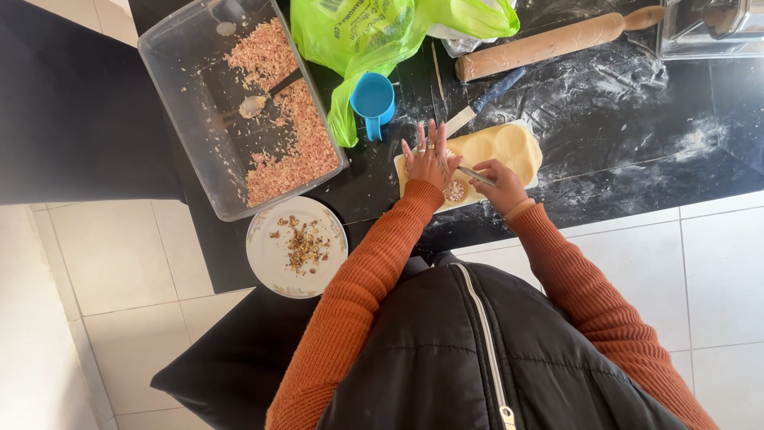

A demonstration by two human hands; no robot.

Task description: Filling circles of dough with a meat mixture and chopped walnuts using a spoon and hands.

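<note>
My left hand (430, 159) presses flat on the soft dough (509, 147) mid-frame; right hand (500, 185) grips a spoon (476, 175). The dough looks tearable; lift by edges.

We are looking down into a home kitchen: a flour-dusted black counter (637, 119) is carrying a wooden rolling pin (549, 41), a sheet of pale dough (501, 151), a blue measuring cup (372, 102) and a clear tub of minced filling (239, 111), while white floor tiles (716, 271) are showing below.
</note>
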